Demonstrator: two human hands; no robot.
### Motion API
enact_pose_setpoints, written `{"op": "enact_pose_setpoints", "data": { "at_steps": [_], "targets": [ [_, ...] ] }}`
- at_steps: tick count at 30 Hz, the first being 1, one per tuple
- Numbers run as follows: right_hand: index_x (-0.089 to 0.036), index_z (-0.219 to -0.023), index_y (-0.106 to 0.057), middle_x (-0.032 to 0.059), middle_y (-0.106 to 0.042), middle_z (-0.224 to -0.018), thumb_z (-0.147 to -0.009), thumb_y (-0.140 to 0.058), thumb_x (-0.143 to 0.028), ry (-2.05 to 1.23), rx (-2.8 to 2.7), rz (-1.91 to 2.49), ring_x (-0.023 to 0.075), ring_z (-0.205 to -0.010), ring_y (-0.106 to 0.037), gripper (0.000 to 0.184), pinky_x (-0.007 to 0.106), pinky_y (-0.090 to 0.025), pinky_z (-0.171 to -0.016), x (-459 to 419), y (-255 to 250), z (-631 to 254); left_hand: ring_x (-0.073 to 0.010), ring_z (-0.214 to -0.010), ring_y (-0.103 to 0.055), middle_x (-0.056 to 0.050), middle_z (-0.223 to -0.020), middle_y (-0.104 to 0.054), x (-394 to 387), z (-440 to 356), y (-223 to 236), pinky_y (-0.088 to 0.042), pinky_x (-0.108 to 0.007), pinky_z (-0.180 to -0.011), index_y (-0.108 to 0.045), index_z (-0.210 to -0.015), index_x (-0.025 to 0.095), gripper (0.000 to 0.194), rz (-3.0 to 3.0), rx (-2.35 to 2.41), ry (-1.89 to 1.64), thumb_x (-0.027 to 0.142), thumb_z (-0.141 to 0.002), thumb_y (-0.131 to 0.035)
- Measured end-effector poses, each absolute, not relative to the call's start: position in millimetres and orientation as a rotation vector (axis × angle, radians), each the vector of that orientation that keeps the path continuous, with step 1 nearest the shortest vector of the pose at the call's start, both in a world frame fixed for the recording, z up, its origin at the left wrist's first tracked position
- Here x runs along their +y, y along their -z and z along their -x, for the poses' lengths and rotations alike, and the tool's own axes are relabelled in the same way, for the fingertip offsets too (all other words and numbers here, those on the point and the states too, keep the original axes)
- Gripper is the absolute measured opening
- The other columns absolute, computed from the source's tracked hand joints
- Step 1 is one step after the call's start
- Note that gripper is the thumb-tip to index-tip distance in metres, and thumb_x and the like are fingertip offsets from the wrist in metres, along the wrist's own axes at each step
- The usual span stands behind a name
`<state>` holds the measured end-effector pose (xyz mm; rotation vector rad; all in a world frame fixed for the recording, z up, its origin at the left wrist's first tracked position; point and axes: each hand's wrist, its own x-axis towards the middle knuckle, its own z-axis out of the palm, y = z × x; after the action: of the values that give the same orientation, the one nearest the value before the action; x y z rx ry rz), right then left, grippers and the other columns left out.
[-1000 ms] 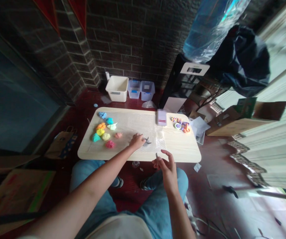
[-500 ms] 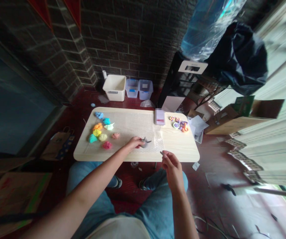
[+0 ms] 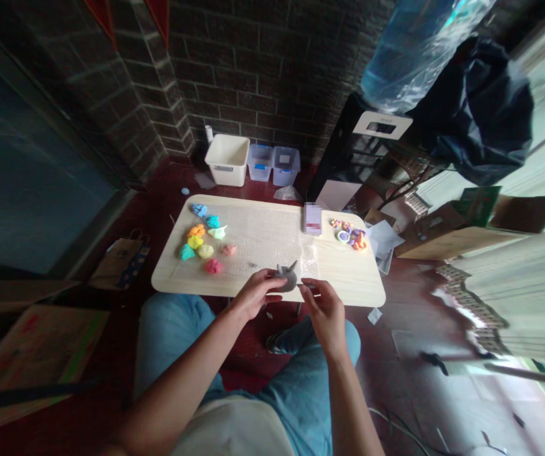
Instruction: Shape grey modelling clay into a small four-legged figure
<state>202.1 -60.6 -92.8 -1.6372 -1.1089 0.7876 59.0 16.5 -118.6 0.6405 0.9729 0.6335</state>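
Note:
My left hand [image 3: 256,293] grips a grey clay figure [image 3: 287,278] above the front edge of the table [image 3: 352,292]. Two thin points stick up from the figure's rounded body. Close to its right side, my right hand [image 3: 325,310] pinches a small dark grey piece of clay [image 3: 309,286] between thumb and fingers. Whether that piece touches the figure I cannot tell. Behind my left hand, a tiny grey bit [image 3: 252,264] lies on a clear bubble-wrap sheet [image 3: 263,234].
Several coloured clay lumps [image 3: 196,241] lie on the table's left side. Shaped clay pieces [image 3: 343,235] sit at the right, near a small blurred box [image 3: 313,220]. Beyond the table stand a white bin [image 3: 227,161] and two clear bins [image 3: 285,166]. A water dispenser [image 3: 343,158] is behind.
My left hand has picked the grey figure up off the sheet and brought it nearer to me. My right hand, with its small grey piece, has come close to the figure.

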Motion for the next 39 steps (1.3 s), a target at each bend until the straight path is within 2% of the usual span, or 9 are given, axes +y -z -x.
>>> {"op": "enact_pose_setpoints", "data": {
  "at_steps": [12,33,39],
  "targets": [
    [-0.02,-0.097,-0.069,0.0058,-0.066,-0.09,-0.092,-0.057,-0.036,-0.62,-1.326,1.709,0.0167,-0.073,-0.06,0.02,0.029,-0.047,-0.061,-63.1,84.6,-198.7,-0.0194,-0.089,-0.066,-0.006,-0.095,-0.068,6.7,-56.5,109.5,-0.052,-0.027,-0.064,-0.062,-0.089,0.016,0.025,-0.664,0.942,-0.651,0.022,-0.069,-0.077],
    [-0.02,-0.1,-0.068,0.0038,-0.067,-0.087,-0.086,-0.062,-0.026,-0.615,-1.334,1.709,0.0152,-0.069,-0.059,0.016,0.028,-0.048,-0.062,-64.2,86.5,-196.7,-0.0173,-0.082,-0.066,-0.003,-0.084,-0.066,-0.3,-52.2,102.7,-0.055,-0.028,-0.064,-0.059,-0.084,0.015,0.028,-0.645,0.931,-0.689,0.021,-0.066,-0.079],
    [-0.02,-0.107,-0.065,0.002,-0.066,-0.081,-0.085,-0.063,-0.027,-0.547,-1.295,1.732,0.0134,-0.063,-0.057,0.023,0.026,-0.046,-0.057,-66.6,89.0,-193.9,-0.0168,-0.08,-0.067,-0.002,-0.082,-0.066,-3.0,-52.6,101.7,-0.056,-0.028,-0.063,-0.058,-0.085,0.016,0.028,-0.634,0.94,-0.691,0.019,-0.066,-0.078]
  ]
}}
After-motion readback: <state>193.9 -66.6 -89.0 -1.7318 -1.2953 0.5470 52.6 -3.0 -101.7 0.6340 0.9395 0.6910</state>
